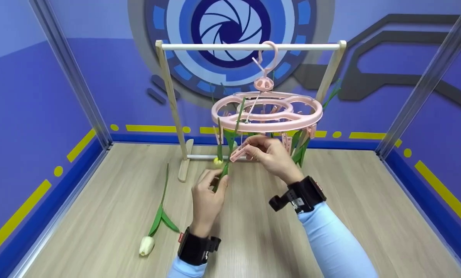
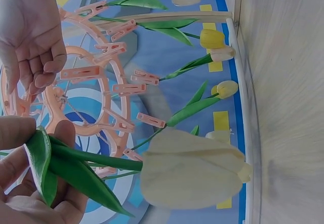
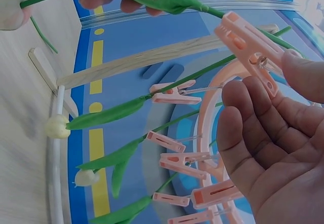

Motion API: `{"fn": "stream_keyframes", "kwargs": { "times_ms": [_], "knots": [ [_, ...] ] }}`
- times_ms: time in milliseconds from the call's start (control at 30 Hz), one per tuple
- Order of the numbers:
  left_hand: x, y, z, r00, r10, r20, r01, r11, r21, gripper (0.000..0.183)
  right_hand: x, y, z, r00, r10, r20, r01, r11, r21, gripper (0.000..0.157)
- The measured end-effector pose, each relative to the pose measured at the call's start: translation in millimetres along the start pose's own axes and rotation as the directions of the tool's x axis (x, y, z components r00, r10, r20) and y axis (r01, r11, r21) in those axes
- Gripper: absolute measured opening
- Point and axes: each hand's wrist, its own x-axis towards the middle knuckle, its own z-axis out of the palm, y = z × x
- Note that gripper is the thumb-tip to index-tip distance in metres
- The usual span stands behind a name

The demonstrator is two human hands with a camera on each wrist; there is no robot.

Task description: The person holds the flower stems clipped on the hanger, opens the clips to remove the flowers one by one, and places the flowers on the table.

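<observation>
My left hand [image 1: 208, 197] grips an artificial white tulip [image 2: 190, 171] by its leaves and stem, just below the pink clip hanger [image 1: 271, 126]. The tulip's bloom points down and its thin stem rises past the ring. With thumb and fingers, my right hand [image 1: 274, 158] pinches a pink clothespin [image 3: 248, 49] hanging from the ring. In the right wrist view, the clothespin's tip overlaps the tulip's stem. Several other tulips, such as a white one [image 3: 58, 126] and a yellow one [image 2: 212, 39], hang bloom-down from neighbouring clothespins.
A wooden rack with a white top bar [image 1: 215, 47] carries the hanger by its hook [image 1: 269, 56]. One more white tulip [image 1: 147, 245] lies on the wood-grain table [image 1: 110, 216], left of my left hand. Blue panels [image 1: 18, 96] enclose the table's sides and back.
</observation>
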Motion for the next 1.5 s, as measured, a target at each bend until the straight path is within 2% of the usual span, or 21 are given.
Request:
{"fn": "stream_keyframes", "kwargs": {
  "times_ms": [233, 467, 700, 900, 1233, 1500],
  "knots": [
    [0.2, 1.1, -1.0, 1.0, 0.019, -0.007, -0.019, 1.0, 0.013, 0.01, 0, 1, -1.0, 1.0, -0.017, 0.014, 0.017, 1.0, 0.008, 0.023],
    [0.5, 1.6, -3.5, 1.0, 0.017, -0.011, -0.017, 1.0, 0.023, 0.012, 1, 0, 0.4, 1.0, 0.0, 0.014, 0.0, 1.0, 0.003, 0.024],
    [0.4, -0.7, -11.2, 0.999, 0.049, -0.018, -0.048, 0.997, 0.053, 0.011, 1, -3, 1.1, 1.0, 0.009, 0.024, -0.01, 1.0, 0.018, 0.027],
    [-1.0, 0.1, -18.7, 0.999, 0.046, -0.008, -0.045, 0.996, 0.08, 0.012, 0, -2, -1.2, 1.0, -0.008, 0.024, 0.008, 1.0, -0.002, 0.027],
    [-7.1, 0.7, -25.3, 0.998, 0.063, -0.002, -0.062, 0.988, 0.141, 0.012, -1, 0, -3.6, 0.999, 0.027, 0.021, -0.027, 1.0, 0.003, 0.029],
    [-13.5, -1.3, -31.3, 0.999, 0.031, -0.011, -0.029, 0.987, 0.161, 0.014, -2, 2, -3.7, 1.0, 0.008, 0.022, -0.008, 1.0, 0.012, 0.033]
  ]
}}
